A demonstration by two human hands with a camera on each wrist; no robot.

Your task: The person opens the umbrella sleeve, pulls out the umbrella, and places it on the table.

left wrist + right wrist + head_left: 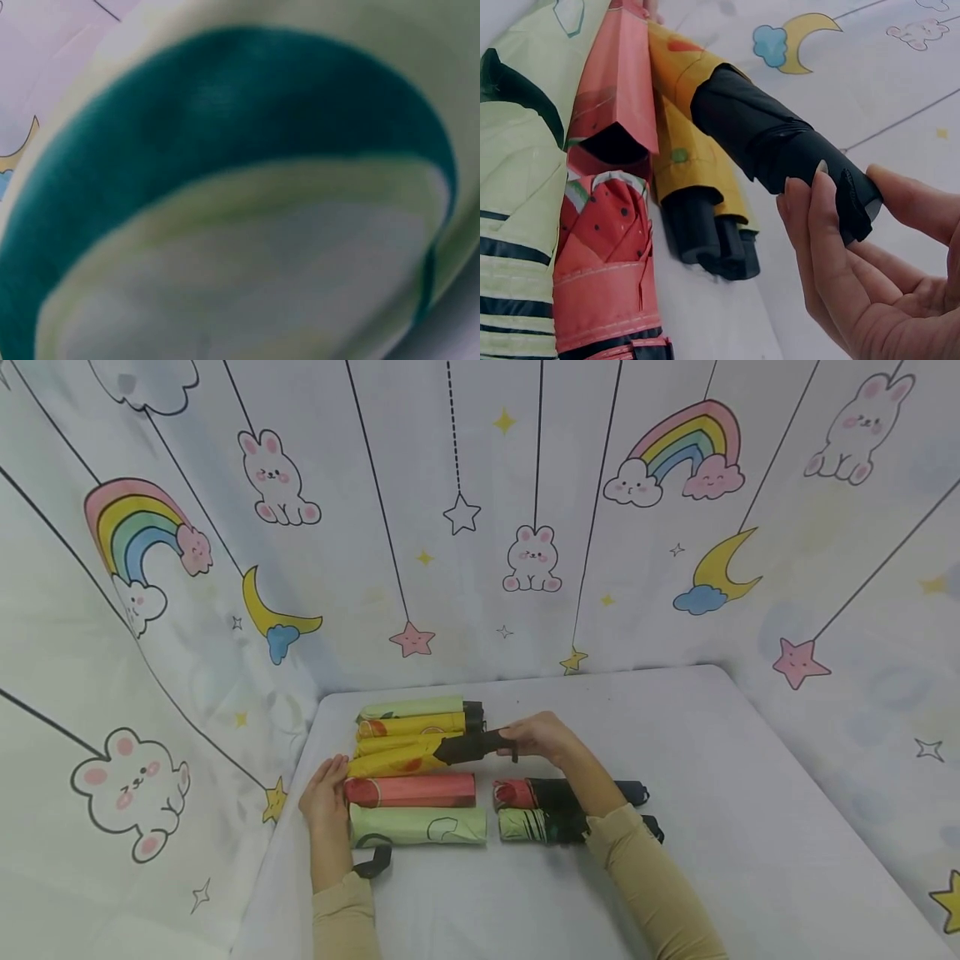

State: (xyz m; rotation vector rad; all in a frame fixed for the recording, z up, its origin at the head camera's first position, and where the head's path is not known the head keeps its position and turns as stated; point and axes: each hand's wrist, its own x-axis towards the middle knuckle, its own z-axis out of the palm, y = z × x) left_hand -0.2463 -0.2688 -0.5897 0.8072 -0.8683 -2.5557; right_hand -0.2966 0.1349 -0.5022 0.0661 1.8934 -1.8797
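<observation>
My right hand (pixel 543 737) pinches the black handle end of a folded umbrella (pixel 772 139), which lies partly inside a yellow fruit-print sleeve (pixel 397 758). This handle end is raised and tilted. At the sleeve's other end, my left hand (pixel 326 793) holds it with the fingertips, partly hidden. Just in front lie a pink watermelon sleeve (pixel 427 791) with an open end and a light green sleeve (pixel 465 825). The left wrist view is filled by blurred light green cloth with a teal curve (pixel 247 97); no hand shows there.
Behind the held umbrella lie sleeved yellow umbrellas (pixel 412 725) and a light green one (pixel 412 707), black ends pointing right. Under my right forearm are a red watermelon umbrella (pixel 517 793) and a green striped one (pixel 521 825). A printed curtain (pixel 480 593) borders the white table (pixel 750 860).
</observation>
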